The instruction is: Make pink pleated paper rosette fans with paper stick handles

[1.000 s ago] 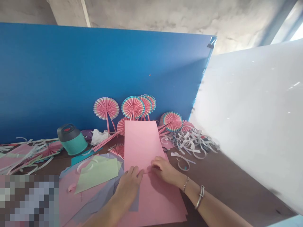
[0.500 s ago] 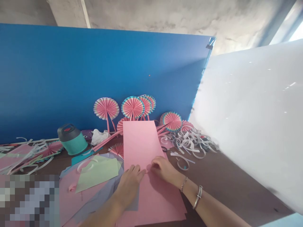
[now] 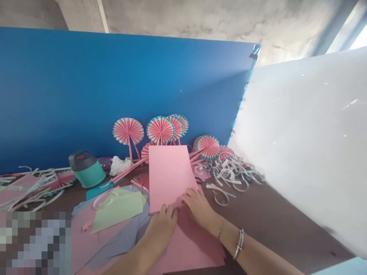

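Note:
A pink paper sheet (image 3: 170, 175) rises in front of me over more pink paper (image 3: 195, 244) lying on the table. At the sheet's near edge, toward its left side, my left hand (image 3: 163, 225) grips with bent fingers pressed together. My right hand (image 3: 197, 204) holds the same edge nearer the right corner, its fingers curled over the paper. Both thumbs are mostly hidden. Two bracelets circle my right wrist.
Pleated paper fans (image 3: 160, 130) stand and lie against the blue panel (image 3: 86, 84). At left are a teal container with a dark lid (image 3: 87, 168) and loose coloured sheets (image 3: 120, 210). Curled white strips (image 3: 226, 172) lie at right, beside a white panel (image 3: 309, 145).
My left hand has shifted slightly down, and the fingers of my right hand have flattened from a pinch over the edge. The sheet's near edge shows more plainly.

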### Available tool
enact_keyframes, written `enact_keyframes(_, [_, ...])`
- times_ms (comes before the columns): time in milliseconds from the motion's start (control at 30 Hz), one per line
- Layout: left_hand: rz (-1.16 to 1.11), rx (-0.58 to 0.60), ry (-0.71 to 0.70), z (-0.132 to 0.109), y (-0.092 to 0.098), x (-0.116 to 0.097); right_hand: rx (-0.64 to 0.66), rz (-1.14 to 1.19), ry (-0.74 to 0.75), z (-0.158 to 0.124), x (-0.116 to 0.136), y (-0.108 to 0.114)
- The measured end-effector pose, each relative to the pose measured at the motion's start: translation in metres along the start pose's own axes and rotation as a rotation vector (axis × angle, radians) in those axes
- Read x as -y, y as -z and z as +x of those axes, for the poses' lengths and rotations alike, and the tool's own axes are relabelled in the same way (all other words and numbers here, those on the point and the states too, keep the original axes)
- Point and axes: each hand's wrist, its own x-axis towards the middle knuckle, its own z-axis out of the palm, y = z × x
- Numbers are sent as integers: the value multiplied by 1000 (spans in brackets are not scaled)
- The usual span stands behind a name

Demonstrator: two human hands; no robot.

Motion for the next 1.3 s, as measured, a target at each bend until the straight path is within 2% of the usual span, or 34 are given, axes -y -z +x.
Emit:
enact_keyframes(67, [-8, -1, -1, 0, -1, 0, 25, -123, 45, -2, 8, 2])
enact_keyframes(167, [-4, -7, 10, 1, -4, 0, 94, -185, 68, -4, 20, 3])
enact_keyframes(400, [2, -44, 103, -1, -8, -4, 233, -207, -142, -15, 39, 3])
enact_keyframes(600, [-60, 34, 185, -7, 7, 2, 248, -268, -203, -14, 30, 15])
enact_keyframes(767, [-109, 137, 239, -10, 21, 7, 275, -253, -102, -12, 21, 31])
enact_keyframes(833, [-106, 143, 245, -10, 23, 8, 273, -245, -61, -12, 17, 34])
enact_keyframes(1000, [-72, 92, 297, -13, 23, 14, 259, -256, -18, -11, 10, 30])
enact_keyframes(1133, [-40, 137, 362, -17, 26, 22, 230, -278, -7, -11, 7, 24])
enact_keyframes(1200, [-24, 100, 395, -18, 27, 26, 207, -287, 10, -10, 5, 21])
enact_keyframes(1300, [-2, -87, 441, -16, 25, 28, 161, -286, 49, -10, 0, 17])
